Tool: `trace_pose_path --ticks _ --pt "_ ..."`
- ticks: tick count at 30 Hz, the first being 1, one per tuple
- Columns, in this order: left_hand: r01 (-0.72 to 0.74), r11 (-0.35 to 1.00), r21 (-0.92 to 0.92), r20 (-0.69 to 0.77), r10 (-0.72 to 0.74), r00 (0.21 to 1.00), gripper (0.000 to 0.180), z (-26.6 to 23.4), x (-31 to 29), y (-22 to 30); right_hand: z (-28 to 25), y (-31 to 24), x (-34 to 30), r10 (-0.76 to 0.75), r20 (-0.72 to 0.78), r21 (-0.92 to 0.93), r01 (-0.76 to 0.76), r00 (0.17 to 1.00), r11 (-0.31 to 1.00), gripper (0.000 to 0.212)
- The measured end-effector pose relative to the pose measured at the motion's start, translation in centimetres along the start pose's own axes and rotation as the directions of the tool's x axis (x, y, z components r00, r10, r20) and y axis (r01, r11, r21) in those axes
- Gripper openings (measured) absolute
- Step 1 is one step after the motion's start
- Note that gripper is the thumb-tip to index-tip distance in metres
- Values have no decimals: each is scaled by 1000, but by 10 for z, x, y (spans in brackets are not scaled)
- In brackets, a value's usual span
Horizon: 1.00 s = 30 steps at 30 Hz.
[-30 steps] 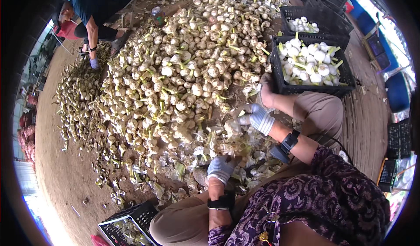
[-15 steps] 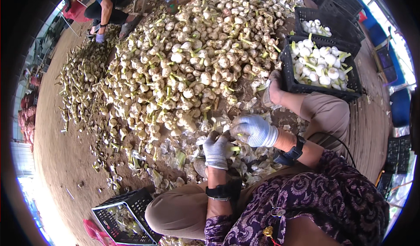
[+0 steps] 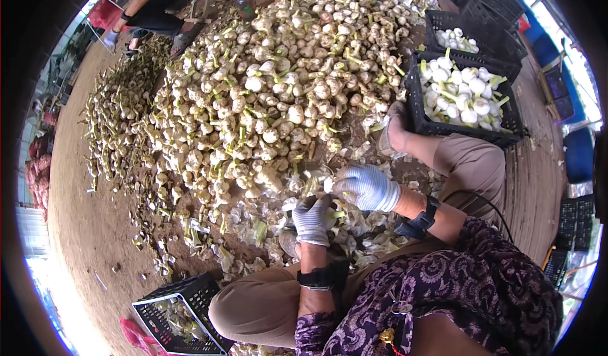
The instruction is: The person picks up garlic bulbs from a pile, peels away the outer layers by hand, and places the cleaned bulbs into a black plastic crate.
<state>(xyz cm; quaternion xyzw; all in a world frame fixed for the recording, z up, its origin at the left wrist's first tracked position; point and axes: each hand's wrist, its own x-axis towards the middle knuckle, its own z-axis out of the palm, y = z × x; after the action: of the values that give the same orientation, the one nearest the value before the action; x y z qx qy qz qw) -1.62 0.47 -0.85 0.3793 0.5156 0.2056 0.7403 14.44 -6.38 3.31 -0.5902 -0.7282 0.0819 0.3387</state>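
Head view: looking down, nearest of all, on a purple patterned shirt (image 3: 405,286) and brown trousers (image 3: 253,308). Beside the left knee, near the left corner of the floor (image 3: 82,217), a black crate (image 3: 209,299) with a pale rim and withered leaves (image 3: 180,321) inside. Just past the knees, a left hand (image 3: 311,222) in a striped, dark-tipped glove, fingers curled narrow, and close by it a right hand (image 3: 361,187) in a paler striped glove, also with fingers bent in. Against the left fingers, a short green garlic stalk (image 3: 339,215); near the right fingertips, a small white bulb (image 3: 329,184). Cannot tell, for either hand, between gripping and merely touching. Under and around both hands, papery garlic skins (image 3: 259,229) strewn over the floor. Beyond, across the middle of the floor, a broad heap of soiled garlic (image 3: 266,109), with long-stalked garlic (image 3: 120,109) along its left edge. To the right, past a sandalled foot (image 3: 394,128), a crate of clean white garlic (image 3: 465,93), and behind its far edge another crate (image 3: 497,43), partly filled. At the heap's far left edge, a cup (image 3: 246,3), then a co-worker's gloved hand (image 3: 110,38) below a red bag (image 3: 106,14).
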Motion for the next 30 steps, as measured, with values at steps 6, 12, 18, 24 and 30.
trace_pose_path --ticks 6,12,18,24,30 --pt "31 998 -52 28 -30 999 5 19 -3 -10 -5 12 -9 657 52 720 -484 752 497 15" --pt "-173 689 704 -46 287 957 12 -23 27 -64 8 32 -7 775 312 909 64 549 -412 19" --pt "145 773 -617 -8 -191 982 39 -4 25 -18 2 58 -28 792 311 948 -110 525 -299 18" --pt "26 810 -586 -38 -60 997 46 14 25 -9 -19 9 -7 569 405 794 -584 716 171 50" --pt "146 859 -490 87 -119 989 53 13 12 -1 -3 10 -13 589 438 774 -618 679 136 22"
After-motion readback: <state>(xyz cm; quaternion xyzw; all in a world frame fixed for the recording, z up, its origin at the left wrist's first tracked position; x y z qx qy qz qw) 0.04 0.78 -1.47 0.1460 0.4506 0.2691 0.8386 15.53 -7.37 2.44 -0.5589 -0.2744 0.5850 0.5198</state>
